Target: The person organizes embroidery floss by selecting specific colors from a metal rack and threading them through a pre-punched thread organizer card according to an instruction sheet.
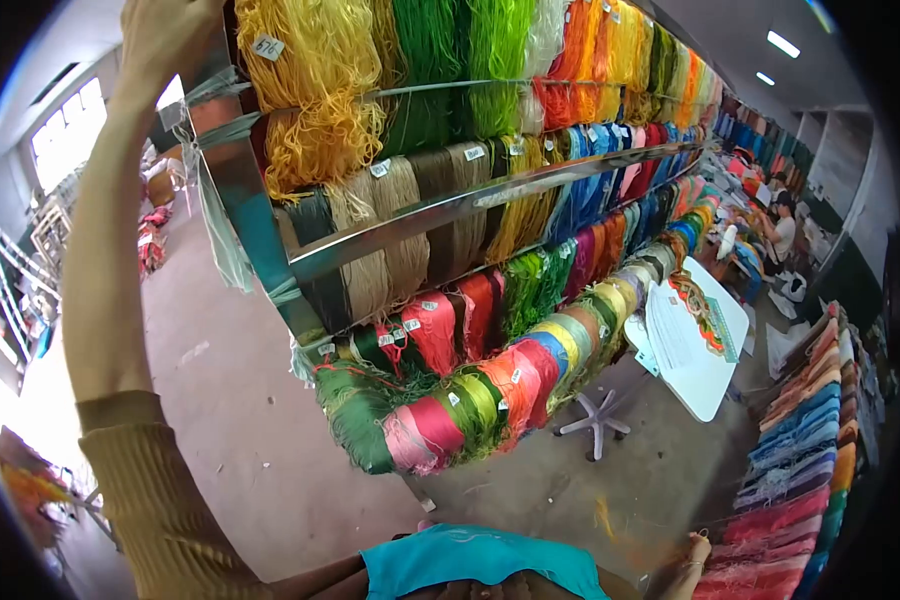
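Note:
My left arm reaches up along the left side, and my left hand (170, 35) is at the top edge beside the upper end of the thread rack (240, 200); its fingers are cut off by the frame. Nearest to it hang yellow thread skeins (315, 60) with a paper number tag. Low on the right, my right hand (699, 548) is beside pink and red skeins (760, 540). Its fingers look curled, but whether they hold anything is too small to make out.
Rows of colored skeins hang on metal bars (470, 205) ahead. A white table (708, 395) with papers and a colorful embroidered piece stands right of center, near a wheeled chair base (595, 425). A person (782, 228) sits farther back. Another skein rack (810, 400) lines the right.

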Action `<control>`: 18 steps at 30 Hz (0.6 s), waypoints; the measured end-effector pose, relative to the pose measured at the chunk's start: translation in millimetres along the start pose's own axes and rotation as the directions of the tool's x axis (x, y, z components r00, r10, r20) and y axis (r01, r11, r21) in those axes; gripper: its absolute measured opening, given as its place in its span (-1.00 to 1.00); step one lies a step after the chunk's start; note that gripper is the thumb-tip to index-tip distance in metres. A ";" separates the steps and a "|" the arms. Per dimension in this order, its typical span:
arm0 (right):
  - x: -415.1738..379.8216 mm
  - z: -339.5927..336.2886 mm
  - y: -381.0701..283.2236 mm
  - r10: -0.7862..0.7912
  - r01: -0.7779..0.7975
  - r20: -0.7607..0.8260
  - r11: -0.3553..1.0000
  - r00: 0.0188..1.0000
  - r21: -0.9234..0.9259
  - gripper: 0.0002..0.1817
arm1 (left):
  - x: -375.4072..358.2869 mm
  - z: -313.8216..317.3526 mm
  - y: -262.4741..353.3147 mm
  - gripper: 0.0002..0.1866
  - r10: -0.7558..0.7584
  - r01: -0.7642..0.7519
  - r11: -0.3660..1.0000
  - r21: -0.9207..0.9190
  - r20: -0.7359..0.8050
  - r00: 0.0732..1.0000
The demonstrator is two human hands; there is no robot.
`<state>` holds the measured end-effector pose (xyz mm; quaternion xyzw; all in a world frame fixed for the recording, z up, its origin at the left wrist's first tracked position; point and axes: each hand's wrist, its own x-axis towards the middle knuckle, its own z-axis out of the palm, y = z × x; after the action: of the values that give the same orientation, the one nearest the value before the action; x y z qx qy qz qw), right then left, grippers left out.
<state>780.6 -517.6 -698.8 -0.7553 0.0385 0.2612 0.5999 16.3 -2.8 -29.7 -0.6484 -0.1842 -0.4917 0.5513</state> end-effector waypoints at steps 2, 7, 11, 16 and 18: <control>60.5 -15.0 54.7 -0.098 0.085 -0.024 0.943 0.995 -0.321 -0.85 | -30.3 -0.2 10.9 -0.59 -0.015 0.064 0.962 0.264 -0.183 0.983; -16.1 68.6 -19.5 0.247 0.194 0.204 0.064 0.947 -0.979 -0.80 | -71.4 9.6 95.9 -0.49 0.406 -0.402 0.912 -0.085 0.344 0.847; 10.6 101.7 -29.3 -0.214 0.584 0.556 0.096 0.803 -0.806 -0.74 | -73.4 5.3 103.2 -0.63 0.123 -0.215 0.975 0.057 0.664 0.737; -74.8 149.4 -147.6 -0.291 0.760 0.732 0.466 0.616 -0.453 -0.67 | -60.9 9.7 124.6 -0.63 0.162 -0.291 0.953 0.087 0.664 0.730; -92.8 151.8 -180.3 -0.264 0.730 0.769 0.586 0.582 -0.352 -0.78 | -57.4 3.9 182.5 -0.70 0.191 -0.150 0.981 -0.119 0.643 0.742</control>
<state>714.8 -350.8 -519.9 -0.7468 -0.4911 0.3054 0.3284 134.8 -41.2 -174.9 -0.8088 -0.2894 -0.1882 0.4761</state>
